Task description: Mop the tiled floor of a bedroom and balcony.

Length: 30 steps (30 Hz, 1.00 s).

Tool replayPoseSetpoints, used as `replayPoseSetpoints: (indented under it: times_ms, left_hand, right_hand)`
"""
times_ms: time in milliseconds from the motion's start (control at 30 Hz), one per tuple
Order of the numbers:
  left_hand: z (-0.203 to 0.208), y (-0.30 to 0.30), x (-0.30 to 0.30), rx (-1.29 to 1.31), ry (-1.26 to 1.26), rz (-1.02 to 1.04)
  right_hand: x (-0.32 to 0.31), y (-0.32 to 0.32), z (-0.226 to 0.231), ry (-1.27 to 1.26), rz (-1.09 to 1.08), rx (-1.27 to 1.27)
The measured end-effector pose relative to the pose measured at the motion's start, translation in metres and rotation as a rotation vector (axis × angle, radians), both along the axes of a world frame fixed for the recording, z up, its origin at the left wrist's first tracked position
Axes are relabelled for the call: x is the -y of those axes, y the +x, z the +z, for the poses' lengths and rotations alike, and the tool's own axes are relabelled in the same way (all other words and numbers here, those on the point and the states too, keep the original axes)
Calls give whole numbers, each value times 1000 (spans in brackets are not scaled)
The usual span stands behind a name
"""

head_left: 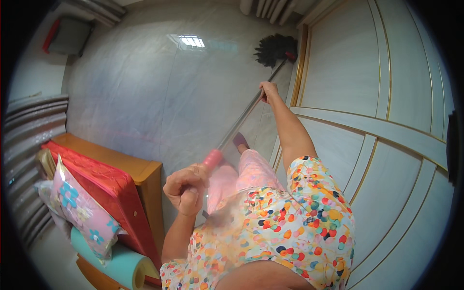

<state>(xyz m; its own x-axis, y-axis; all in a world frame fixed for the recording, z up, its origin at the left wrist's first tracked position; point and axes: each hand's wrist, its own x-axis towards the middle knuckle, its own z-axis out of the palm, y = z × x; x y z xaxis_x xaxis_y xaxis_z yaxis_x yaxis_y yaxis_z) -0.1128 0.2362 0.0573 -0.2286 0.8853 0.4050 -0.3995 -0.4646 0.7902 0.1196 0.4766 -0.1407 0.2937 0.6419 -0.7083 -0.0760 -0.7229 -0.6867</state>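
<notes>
A long-handled mop [244, 116] slants across the view from my body toward the upper right. Its dark, shaggy head [272, 50] lies flat on the grey tile floor [130, 87], close to the base of the white panels. My right hand [268, 92] is wrapped round the metal pole partway down, with the arm stretched out. Nearer to me, my left hand [186, 188] is closed at the upper end of the handle, by the pink grip [212, 158]. That hand's fingers partly hide the handle's end.
White panels with gold trim [343, 63] run along the right. At lower left stands a wooden frame [111, 157] with a red mattress [96, 174], a flowered pillow [79, 200] and a teal roll [108, 261]. A grey bin-like box [71, 36] sits at upper left.
</notes>
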Motion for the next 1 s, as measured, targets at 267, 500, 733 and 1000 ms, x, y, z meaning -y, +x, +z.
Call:
replayPoseSetpoints:
  times_ms: [267, 500, 733, 1000]
  left_hand:
    - [41, -16, -22, -34, 43, -57]
    - [86, -87, 22, -148, 73, 9]
    - [109, -122, 45, -171, 72, -1]
    - [119, -129, 29, -140, -82, -92]
  right_hand:
    - [4, -32, 27, 64, -16, -165]
    - [68, -125, 29, 14, 125, -458]
    - [135, -140, 39, -78, 117, -557]
    - [198, -126, 22, -377, 210, -589]
